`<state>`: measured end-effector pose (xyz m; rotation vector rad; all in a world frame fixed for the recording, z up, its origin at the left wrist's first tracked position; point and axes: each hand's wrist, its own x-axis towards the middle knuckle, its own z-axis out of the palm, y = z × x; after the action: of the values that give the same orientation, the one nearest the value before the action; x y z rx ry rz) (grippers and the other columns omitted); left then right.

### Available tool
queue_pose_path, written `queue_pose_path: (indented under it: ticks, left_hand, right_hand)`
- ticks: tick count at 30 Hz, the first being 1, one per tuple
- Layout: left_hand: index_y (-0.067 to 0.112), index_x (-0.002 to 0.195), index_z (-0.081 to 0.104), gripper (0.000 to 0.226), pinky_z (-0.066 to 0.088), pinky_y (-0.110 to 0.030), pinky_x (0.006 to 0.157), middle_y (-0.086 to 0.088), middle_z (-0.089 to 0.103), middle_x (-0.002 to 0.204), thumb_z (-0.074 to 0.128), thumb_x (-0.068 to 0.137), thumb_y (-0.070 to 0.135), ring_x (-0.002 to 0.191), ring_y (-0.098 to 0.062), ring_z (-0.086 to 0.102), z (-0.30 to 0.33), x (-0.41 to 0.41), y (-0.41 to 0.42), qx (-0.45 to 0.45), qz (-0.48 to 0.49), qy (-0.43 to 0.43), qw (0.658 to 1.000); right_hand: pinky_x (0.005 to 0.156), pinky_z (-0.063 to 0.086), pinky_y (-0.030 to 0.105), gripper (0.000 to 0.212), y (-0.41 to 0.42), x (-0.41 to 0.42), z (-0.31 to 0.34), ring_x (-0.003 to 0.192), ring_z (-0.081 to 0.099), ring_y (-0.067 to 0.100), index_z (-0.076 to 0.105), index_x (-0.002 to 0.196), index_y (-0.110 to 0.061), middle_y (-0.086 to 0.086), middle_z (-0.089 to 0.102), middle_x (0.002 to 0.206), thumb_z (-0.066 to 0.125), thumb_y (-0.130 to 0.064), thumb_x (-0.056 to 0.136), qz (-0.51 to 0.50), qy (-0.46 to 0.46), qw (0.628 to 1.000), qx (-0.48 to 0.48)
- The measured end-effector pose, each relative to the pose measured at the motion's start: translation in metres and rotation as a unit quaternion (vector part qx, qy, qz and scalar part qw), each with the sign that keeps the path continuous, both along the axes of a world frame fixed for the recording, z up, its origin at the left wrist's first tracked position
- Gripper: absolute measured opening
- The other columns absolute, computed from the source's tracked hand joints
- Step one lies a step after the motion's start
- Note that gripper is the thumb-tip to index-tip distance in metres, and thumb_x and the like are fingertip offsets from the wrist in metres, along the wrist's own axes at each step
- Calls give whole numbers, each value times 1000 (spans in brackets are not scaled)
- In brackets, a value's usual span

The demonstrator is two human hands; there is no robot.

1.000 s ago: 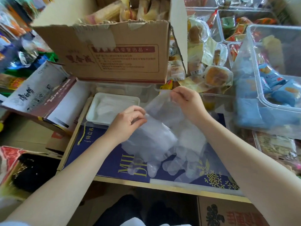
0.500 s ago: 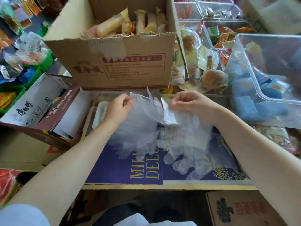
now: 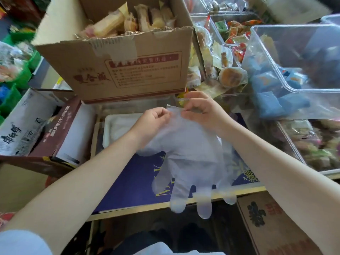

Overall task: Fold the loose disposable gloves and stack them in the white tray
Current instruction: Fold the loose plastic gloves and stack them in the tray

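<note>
A clear disposable glove (image 3: 191, 159) hangs unfolded in front of me, cuff up, its fingers dangling past the front edge of the blue board (image 3: 132, 183). My left hand (image 3: 150, 122) pinches the cuff's left corner and my right hand (image 3: 200, 111) pinches the right corner, both close together. The white tray (image 3: 110, 126) lies just left of my left hand, partly hidden by my wrist, with pale folded plastic inside. Whether more loose gloves lie under the hanging one I cannot tell.
A large open cardboard box (image 3: 128, 67) of wrapped pastries stands just behind the tray. Clear plastic bins (image 3: 294, 74) with packaged snacks fill the right side. A brown and white carton (image 3: 36, 126) lies at the left. Another printed carton (image 3: 272, 218) sits below the board's front right.
The glove has been lifted off the board and now hangs spread open by its cuff. Both hands have come closer together at the cuff, and the view has tilted up.
</note>
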<state>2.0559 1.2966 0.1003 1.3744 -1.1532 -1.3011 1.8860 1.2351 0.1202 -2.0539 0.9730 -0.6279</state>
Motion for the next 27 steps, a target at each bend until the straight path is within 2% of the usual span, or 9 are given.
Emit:
queue_pose_path:
  ticks: [2, 6, 9, 12, 14, 18, 21, 25, 27]
  left_hand:
    - [10, 79, 56, 16, 41, -13, 46, 11, 59, 55, 52, 94, 16, 47, 1, 51, -4, -2, 6, 24, -2, 56, 998]
    - [8, 87, 58, 24, 39, -24, 56, -6, 57, 73, 58, 85, 32, 63, -14, 48, -12, -2, 10, 31, -18, 47, 998]
    - [9, 93, 59, 23, 37, -28, 65, -10, 56, 81, 44, 98, 27, 73, -21, 46, -15, 0, 15, 14, -28, 14, 999]
    - [20, 93, 62, 34, 45, -16, 74, 11, 66, 81, 35, 97, 40, 78, -3, 60, -12, 2, 23, 5, -47, 20, 999]
    - [25, 97, 59, 35, 43, -13, 75, 13, 63, 84, 43, 84, 54, 79, 1, 57, -10, 8, 28, -18, -93, -63, 993]
    - [23, 97, 53, 11, 35, -13, 60, 12, 50, 69, 61, 89, 22, 60, -4, 45, -15, 25, 32, -67, -171, -299, 937]
    - [26, 82, 48, 18, 34, -12, 59, 12, 47, 67, 54, 93, 14, 58, -3, 43, -19, 34, 34, -80, -182, -315, 928]
    - [28, 81, 50, 23, 35, -11, 62, 14, 51, 69, 49, 95, 10, 62, 2, 46, -15, 39, 33, -78, -190, -278, 938]
    - [29, 83, 49, 23, 35, -11, 62, 15, 51, 69, 48, 95, 10, 62, 4, 47, -14, 39, 32, -79, -201, -273, 937]
  right_hand:
    - [81, 39, 11, 4, 6, 6, -4, 102, 50, 9, 63, 83, -13, 0, 55, 112, 67, -14, 85, -2, 22, 999, 24]
    - [59, 33, 24, 18, 15, 10, -14, 61, 38, 8, 48, 78, -21, -7, 48, 70, 61, -14, 88, -20, 36, 999, 27]
    - [66, 39, 27, 20, 22, 12, -21, 69, 47, 15, 55, 108, -16, 1, 55, 80, 61, -16, 90, -38, 43, 997, 56]
    - [78, 44, 24, 34, 22, 12, -24, 87, 57, 14, 57, 123, -10, 0, 62, 97, 61, -18, 90, -48, 70, 994, 65]
    - [67, 41, 17, 22, 24, 11, -23, 76, 53, 10, 65, 109, -8, 0, 62, 88, 60, -17, 91, -51, 68, 995, 59]
    - [49, 27, 15, 16, 27, 6, -22, 54, 32, 5, 65, 89, -2, 0, 43, 66, 58, -15, 92, -79, 11, 990, 114]
    - [55, 32, 20, 13, 29, 1, -18, 62, 40, 12, 65, 97, -6, 3, 48, 71, 59, -16, 91, -74, 0, 981, 178]
    - [90, 48, 34, 29, 27, -6, -19, 96, 65, 21, 66, 106, -13, 3, 70, 104, 70, -29, 82, -45, 76, 956, 281]
    - [88, 48, 34, 22, 26, -8, -23, 91, 65, 21, 69, 98, -10, 3, 71, 98, 71, -26, 81, -39, 81, 955, 283]
